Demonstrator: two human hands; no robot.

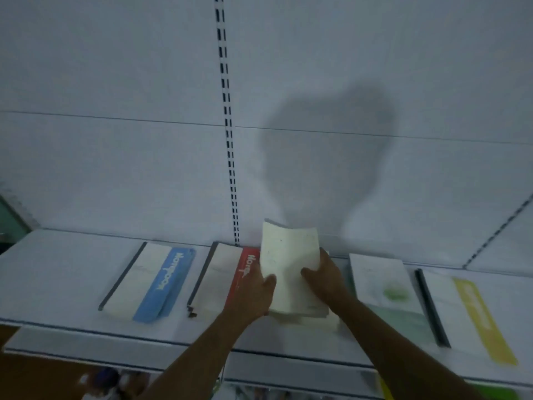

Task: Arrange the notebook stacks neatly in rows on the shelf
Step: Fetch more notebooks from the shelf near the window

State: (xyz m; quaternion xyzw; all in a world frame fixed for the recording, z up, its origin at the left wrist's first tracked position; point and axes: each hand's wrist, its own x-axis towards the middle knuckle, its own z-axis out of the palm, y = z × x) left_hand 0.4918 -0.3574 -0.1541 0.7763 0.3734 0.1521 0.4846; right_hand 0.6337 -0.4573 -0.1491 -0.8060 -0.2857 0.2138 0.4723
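Note:
A cream notebook stack (290,255) sits in the middle of the white shelf (57,269), its top sheets curling upward. My left hand (255,290) grips its left edge and my right hand (324,277) grips its right edge. A notebook stack with a blue band (163,284) lies to the left. Right of it lies a stack with a red band (219,278), partly hidden by my left hand. On the right lie a stack with a green spot (386,284) and one with a yellow band (473,310).
The white back panel (115,168) carries a slotted upright (229,140) behind the stacks. The shelf's front edge (144,333) runs below my forearms. A lower shelf with mixed goods (106,382) shows at the bottom left.

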